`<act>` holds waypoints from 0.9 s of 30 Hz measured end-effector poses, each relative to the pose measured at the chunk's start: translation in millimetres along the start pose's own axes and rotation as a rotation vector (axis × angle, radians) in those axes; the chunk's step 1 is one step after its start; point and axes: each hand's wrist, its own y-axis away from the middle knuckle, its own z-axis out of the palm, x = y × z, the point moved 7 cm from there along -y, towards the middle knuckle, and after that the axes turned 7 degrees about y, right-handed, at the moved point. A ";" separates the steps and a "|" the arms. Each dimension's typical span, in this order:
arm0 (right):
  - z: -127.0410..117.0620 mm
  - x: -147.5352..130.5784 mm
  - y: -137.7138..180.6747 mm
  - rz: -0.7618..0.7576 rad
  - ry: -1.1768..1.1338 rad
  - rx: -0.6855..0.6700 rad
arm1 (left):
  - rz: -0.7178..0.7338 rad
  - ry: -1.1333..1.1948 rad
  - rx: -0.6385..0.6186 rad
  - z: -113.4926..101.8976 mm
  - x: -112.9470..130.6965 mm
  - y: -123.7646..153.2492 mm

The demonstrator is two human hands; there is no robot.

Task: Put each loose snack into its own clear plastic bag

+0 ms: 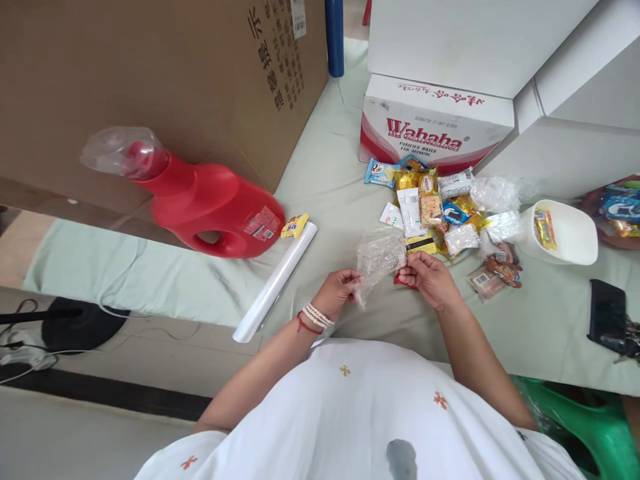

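A crumpled clear plastic bag (381,259) is stretched between my two hands, just above the cloth-covered table. My left hand (343,290), with beads and a red string at the wrist, pinches its lower left side. On the other side, my right hand (429,279) has its fingers closed on the bag's right edge. Partly hidden by that hand lies a red packet (406,280). Just beyond are a yellow packet (421,243), a white sachet (411,212) and a pile of wrapped snacks (431,208). A white tub (575,233) with a yellow packet inside stands farther right.
A red detergent jug (215,207) lies at left beside a large brown carton (190,80). Near it are a white roll (275,283) and a small yellow packet (294,225). A Wahaba carton (435,127) stands behind the snacks; a phone (606,313) lies at right.
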 end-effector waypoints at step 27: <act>-0.9 0.8 54.0 -0.271 1.196 0.050 | 0.675 -1.209 0.093 43.5 99.5 -80.8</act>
